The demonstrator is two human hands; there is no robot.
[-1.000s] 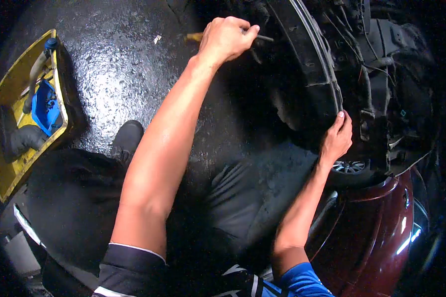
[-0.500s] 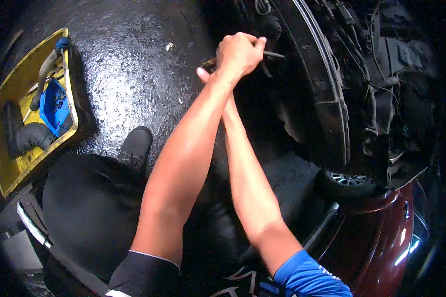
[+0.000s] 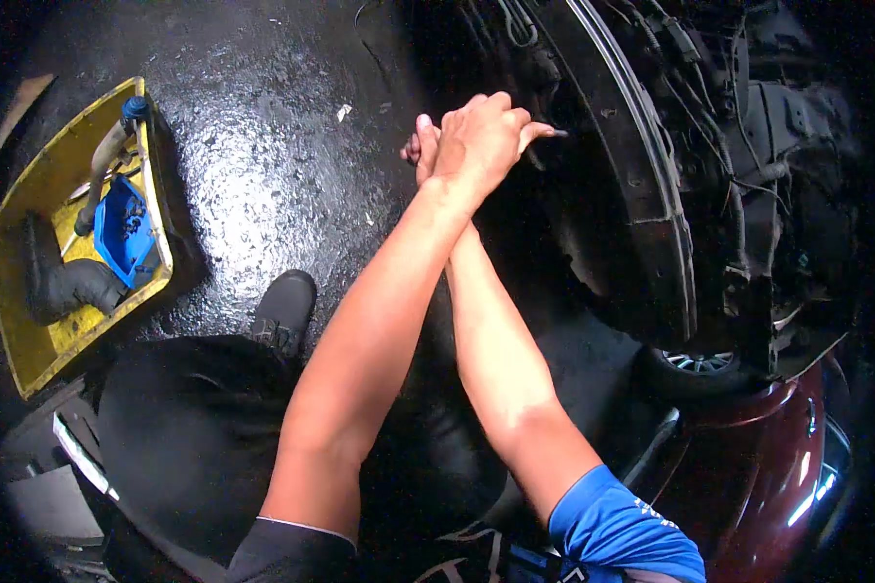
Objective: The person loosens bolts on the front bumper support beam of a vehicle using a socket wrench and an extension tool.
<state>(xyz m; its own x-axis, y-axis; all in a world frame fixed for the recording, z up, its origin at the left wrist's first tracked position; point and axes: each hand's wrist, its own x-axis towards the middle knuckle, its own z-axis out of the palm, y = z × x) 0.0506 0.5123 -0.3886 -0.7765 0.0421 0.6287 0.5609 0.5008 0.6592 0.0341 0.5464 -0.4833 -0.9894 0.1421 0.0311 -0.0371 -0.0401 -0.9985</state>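
Observation:
My forearms cross at the wrists, with my left hand point(image 3: 481, 136) in front of and over my right hand point(image 3: 422, 146). The left is closed, its thumb pointing right along a thin rod-like tool point(image 3: 561, 133); only a short dark tip shows past the thumb. My right hand is mostly hidden behind the left. Its thumb stands up and its fingers curl in, and what they hold, if anything, is hidden. Both hands are close to the stripped underside or front of a dark car body point(image 3: 642, 185), left of its long metal edge.
A yellow bin point(image 3: 19, 330) at left holds a blue tray point(image 3: 107, 233) of small dark parts, a hose point(image 3: 112, 146) and a black pipe piece point(image 3: 83, 282). My shoe point(image 3: 287, 301) rests on the wet-looking floor. A dark red car point(image 3: 749, 466) with a wheel point(image 3: 698, 361) is at lower right.
My left hand has turned over the right, and less of the tool's metal shaft shows. The yellowish part seen by my right thumb is now hidden. The view has shifted slightly.

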